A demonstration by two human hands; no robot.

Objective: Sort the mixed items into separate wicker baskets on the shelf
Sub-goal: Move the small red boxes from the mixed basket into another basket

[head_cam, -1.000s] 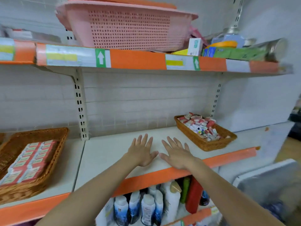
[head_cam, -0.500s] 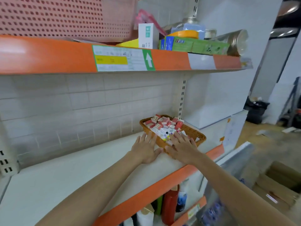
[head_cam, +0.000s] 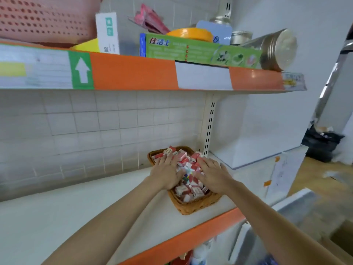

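A wicker basket (head_cam: 193, 206) of small boxes (head_cam: 188, 190) is set on the white shelf (head_cam: 95, 211). Left hand (head_cam: 167, 174) and right hand (head_cam: 214, 174) are laid flat, fingers extended, upon the boxes; nothing is grasped.

2 hands (head_cam: 191, 174) on basket (head_cam: 198, 204) pkts (head_cam: 188, 190)
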